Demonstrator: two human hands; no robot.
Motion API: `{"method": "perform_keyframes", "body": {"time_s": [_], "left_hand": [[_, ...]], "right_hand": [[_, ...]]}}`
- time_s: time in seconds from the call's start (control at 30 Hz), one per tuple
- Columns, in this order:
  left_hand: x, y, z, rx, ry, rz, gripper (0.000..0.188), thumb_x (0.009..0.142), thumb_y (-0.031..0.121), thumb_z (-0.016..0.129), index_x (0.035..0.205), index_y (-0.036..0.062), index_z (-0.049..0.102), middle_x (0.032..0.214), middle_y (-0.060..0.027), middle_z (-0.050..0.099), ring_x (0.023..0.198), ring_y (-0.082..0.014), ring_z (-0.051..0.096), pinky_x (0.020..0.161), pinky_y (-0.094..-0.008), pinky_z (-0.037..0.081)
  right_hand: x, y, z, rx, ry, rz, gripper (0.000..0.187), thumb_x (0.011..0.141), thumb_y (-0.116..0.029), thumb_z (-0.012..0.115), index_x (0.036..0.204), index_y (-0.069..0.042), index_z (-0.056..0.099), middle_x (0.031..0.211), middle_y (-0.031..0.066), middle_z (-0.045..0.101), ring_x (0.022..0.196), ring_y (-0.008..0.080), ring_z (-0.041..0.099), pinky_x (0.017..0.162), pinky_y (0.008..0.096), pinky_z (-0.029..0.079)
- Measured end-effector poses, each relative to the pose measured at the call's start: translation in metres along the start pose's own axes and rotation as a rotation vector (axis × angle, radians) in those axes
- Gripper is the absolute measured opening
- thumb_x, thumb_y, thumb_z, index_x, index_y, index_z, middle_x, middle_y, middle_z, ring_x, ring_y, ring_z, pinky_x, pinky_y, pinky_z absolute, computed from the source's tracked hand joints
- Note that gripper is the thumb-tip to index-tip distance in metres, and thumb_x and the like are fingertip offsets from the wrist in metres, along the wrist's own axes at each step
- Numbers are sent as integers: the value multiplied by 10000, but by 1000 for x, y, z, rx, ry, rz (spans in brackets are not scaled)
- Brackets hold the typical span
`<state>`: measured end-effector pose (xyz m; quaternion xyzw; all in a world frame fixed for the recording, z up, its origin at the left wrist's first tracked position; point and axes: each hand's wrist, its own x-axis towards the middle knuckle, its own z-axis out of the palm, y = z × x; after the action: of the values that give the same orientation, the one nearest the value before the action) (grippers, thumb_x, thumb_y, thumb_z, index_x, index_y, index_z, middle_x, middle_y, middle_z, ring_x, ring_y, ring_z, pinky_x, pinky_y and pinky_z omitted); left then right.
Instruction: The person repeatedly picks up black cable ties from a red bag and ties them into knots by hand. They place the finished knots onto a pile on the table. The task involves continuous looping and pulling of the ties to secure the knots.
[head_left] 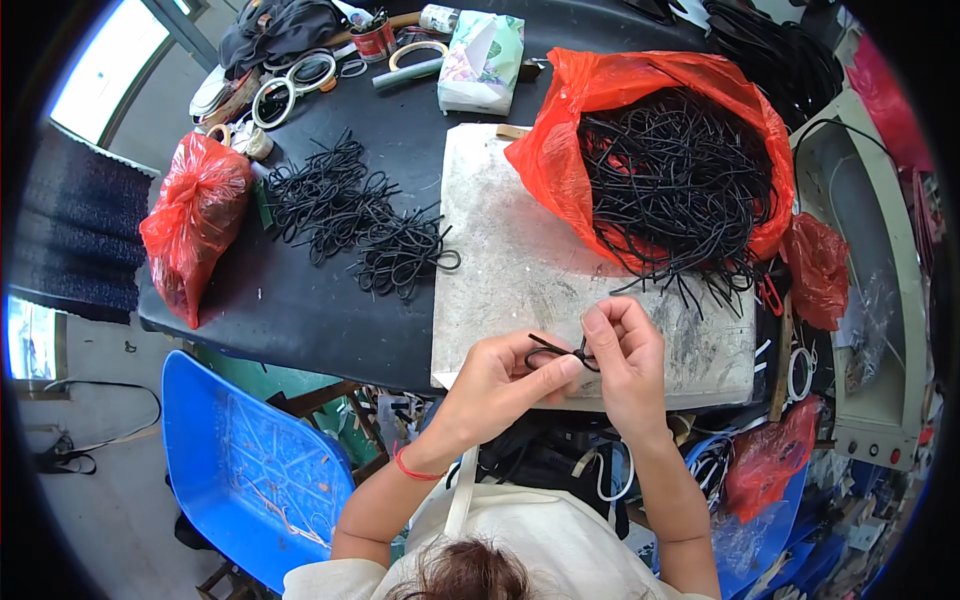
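A thin black cord (545, 347), bent into small loops, is held between my two hands above the front edge of a worn pale board (500, 270). My left hand (510, 382) pinches it between thumb and fingers, and a loop and a loose end stick out past them. Against the other side of the same cord, my right hand (628, 355) has thumb and forefinger pressed together. Just beyond, an open red plastic bag (555, 130) bulges with loose black cords (680, 175). Left of the board lies a heap of looped, tied black cords (345, 215).
A knotted red bag (197, 215) sits at the table's left. Rolls of tape (272, 103), a tissue pack (482, 65) and a red tin (373, 38) stand along the back. Blue plastic bins (245, 460) flank me below; a grey machine casing (870, 300) is at right.
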<state>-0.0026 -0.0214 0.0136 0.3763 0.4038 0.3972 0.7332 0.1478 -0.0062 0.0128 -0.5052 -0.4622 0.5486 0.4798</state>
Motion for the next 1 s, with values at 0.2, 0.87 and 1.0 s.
{"method": "perform_keyframes", "body": {"time_s": [0.2,0.87,1.0], "left_hand": [[-4,-6,9,280,27,69,168,879,119,577,933,-39,587,731,-9,570,621,-42,504,552,-194,422],[-5,-14,22,494,123,344,168,853,86,571,960,-31,629,835,-96,639,706,-131,580,648,-256,453],[-2,-19,13,415,63,279,211,886,74,542,1043,-60,583,908,-64,635,731,-78,548,648,-219,453]], "right_hand": [[0,5,0,-227,122,-93,161,905,-166,541,865,-20,487,674,-26,482,600,18,410,529,176,347],[2,7,-7,-282,116,-93,315,854,-160,607,608,-23,466,546,-23,448,512,45,336,444,240,279],[5,-2,-6,-90,39,56,304,855,-165,612,612,-41,479,553,-44,450,524,28,377,452,235,309]]}}
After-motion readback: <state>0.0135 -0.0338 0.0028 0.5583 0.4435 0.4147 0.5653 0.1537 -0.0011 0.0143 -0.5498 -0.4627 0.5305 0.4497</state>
